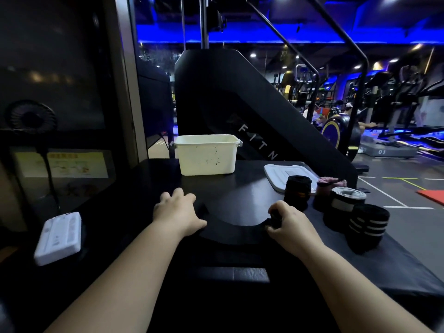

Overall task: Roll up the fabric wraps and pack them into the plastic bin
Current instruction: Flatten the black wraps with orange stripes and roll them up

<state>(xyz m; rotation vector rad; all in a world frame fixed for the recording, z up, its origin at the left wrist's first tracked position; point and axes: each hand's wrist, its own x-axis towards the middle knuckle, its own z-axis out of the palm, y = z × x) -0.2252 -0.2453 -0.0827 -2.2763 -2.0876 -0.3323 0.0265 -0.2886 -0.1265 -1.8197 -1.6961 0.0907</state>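
Near the left edge of the tabletop (240,188), a white device (58,237). Beyond the far edge, a black machine (240,104) lettered "FITN". Far left, a small fan (30,116) above a yellow notice (72,164). Far right, exercise machines (396,104) under blue lights, a red mat (432,195) on the floor.

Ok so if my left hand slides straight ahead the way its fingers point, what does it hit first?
Probably the white plastic bin; the left hand points at it across bare black table, though depth is unclear.
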